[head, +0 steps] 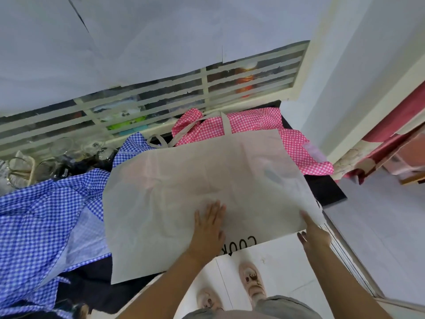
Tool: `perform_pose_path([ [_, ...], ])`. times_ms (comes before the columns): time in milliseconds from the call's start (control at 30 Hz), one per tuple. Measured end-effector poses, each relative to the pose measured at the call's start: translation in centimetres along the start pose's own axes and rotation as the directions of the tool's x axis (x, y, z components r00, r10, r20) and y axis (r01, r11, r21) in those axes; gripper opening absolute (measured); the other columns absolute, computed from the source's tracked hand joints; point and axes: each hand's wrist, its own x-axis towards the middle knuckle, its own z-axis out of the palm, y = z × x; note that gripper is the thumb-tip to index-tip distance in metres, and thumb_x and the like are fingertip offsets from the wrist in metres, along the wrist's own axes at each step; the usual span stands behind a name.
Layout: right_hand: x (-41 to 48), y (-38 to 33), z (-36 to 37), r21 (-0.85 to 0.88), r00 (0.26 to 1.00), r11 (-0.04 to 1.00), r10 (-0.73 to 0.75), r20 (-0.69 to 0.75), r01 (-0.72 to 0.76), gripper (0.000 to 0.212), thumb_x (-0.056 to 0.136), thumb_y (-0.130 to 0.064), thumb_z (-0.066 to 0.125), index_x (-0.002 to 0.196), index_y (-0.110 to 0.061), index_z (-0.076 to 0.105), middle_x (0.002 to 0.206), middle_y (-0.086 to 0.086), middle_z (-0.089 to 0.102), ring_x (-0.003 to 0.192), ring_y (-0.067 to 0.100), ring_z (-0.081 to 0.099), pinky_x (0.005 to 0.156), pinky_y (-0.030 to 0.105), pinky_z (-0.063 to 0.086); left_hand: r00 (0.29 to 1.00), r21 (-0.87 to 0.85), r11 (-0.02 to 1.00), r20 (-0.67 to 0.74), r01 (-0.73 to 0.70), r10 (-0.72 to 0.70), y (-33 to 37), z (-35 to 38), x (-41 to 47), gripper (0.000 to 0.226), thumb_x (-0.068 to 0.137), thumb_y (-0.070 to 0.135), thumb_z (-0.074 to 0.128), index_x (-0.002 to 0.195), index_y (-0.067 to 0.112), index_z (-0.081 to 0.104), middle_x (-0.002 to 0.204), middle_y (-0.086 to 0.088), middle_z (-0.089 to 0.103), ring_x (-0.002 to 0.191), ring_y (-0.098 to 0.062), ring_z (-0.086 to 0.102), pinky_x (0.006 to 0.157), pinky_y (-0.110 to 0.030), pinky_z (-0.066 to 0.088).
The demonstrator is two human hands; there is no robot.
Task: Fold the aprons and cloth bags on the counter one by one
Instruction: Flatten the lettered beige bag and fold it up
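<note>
The left grip (208, 223), fingers straight, presses the beige cloth bag (184, 180) at frame centre; the right grip (314, 233) pinches its right edge.

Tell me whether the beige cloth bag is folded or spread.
Spread. The beige cloth bag lies flat, handles extended, left hand pressing on it.

One head-worn camera looks steeply down, close above the counter (326, 189).
</note>
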Motion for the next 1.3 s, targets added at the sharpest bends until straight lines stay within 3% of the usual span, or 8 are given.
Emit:
perform_pose_path([
  [133,-0.8,0.1,-0.3,0.314,0.962,0.942,0.033,0.271,-0.121,0.02,0.078,-0.014,0.077,0.091,-0.01,0.062,0.099,0.004,0.064,0.074,0.015,0.06,0.052,0.02,0.052,0.998,-0.038,0.999,0.063,0.028,-0.025,1.1,1.1,0.8,0.083,0.085,0.049,0.037,0.151,0.018,-0.002,0.158,-0.002,-0.002,0.146,-0.026,-0.001,0.108,-0.068,0.018],
  [233,-2.3,-1.5,0.4,0.332,0.943,0.943,-0.123,0.308,0.014,0.022,0.084,0.0,0.062,0.106,-0.004,0.063,0.101,0.004,0.064,0.081,0.016,0.06,0.067,0.023,0.05,0.981,-0.024,0.997,0.183,0.07,-0.064,1.2,2.0,1.3,0.104,0.076,0.078,0.034,0.139,0.027,-0.031,0.145,0.005,-0.038,0.134,-0.019,-0.037,0.107,-0.059,-0.018],
  [400,-7.3,-5.4,1.9,0.332,0.809,0.913,-0.374,0.454,0.237,0.043,0.078,0.009,0.052,0.117,-0.009,0.057,0.106,0.008,0.064,0.092,0.022,0.062,0.076,0.034,0.053,0.968,-0.068,0.994,0.245,0.08,-0.062,1.4,2.2,1.5,0.125,0.041,0.099,-0.004,0.141,0.029,-0.031,0.142,0.004,-0.046,0.132,-0.022,-0.041,0.105,-0.058,-0.021],
  [533,-14.3,-6.5,3.2,0.247,0.601,0.862,-0.489,0.632,0.442,0.039,0.082,0.014,0.05,0.093,-0.023,0.06,0.083,-0.008,0.067,0.082,0.011,0.063,0.075,0.029,0.05,0.949,-0.348,0.924,0.314,0.159,-0.045,1.1,-0.7,2.1,0.102,0.078,0.072,0.052,0.15,0.033,-0.009,0.154,0.012,-0.018,0.145,-0.018,-0.015,0.115,-0.051,-0.002],
  [633,-19.6,-5.8,3.9,0.315,0.181,0.667,-0.563,0.806,0.675,0.036,0.076,0.003,0.055,0.092,-0.026,0.069,0.096,-0.016,0.067,0.097,0.003,0.061,0.087,0.028,0.051,0.973,-0.879,0.416,0.214,0.232,-0.09,-1.4,-4.9,1.5,0.087,0.08,0.047,0.071,0.147,0.035,0.017,0.145,0.012,0.039,0.131,-0.012,0.042,0.105,-0.02,0.036],
  [733,-23.1,-3.0,6.8,0.441,-0.296,0.326,-0.409,0.863,0.836,0.057,0.073,0.003,0.05,0.115,-0.033,0.065,0.15,-0.001,0.037,0.146,0.014,0.018,0.117,0.025,0.019,0.913,-0.966,0.035,0.229,0.255,-0.339,-5.7,-9.2,-1.8,0.085,0.078,0.071,0.056,0.144,0.021,0.039,0.144,0.002,0.047,0.129,-0.015,0.047,0.11,-0.037,0.037],
  [867,-24.1,4.3,11.7,0.483,-0.48,0.088,-0.056,0.876,0.871,0.024,0.076,-0.006,0.049,0.095,-0.004,0.064,0.156,0.01,0.023,0.147,0.014,-0.002,0.119,0.025,0.003,0.887,-0.888,-0.458,0.249,0.049,-0.389,-12.1,-13.2,-8.0,0.063,0.081,0.064,0.039,0.107,0.013,0.065,0.113,-0.012,0.069,0.094,-0.024,0.069,0.076,-0.038,0.058],
  [1300,-20.0,12.8,13.2,0.357,-0.326,-0.38,0.145,0.934,0.853,0.065,0.082,-0.007,0.057,0.142,-0.014,0.034,0.158,0.011,0.015,0.147,0.025,0.007,0.116,0.028,-0.006,0.603,-0.87,0.33,-0.05,0.365,-0.797,-17.2,-9.5,-7.1,0.023,0.089,0.017,0.065,0.104,-0.001,0.067,0.097,-0.013,0.066,0.088,-0.022,0.06,0.07,-0.027,0.04],
])
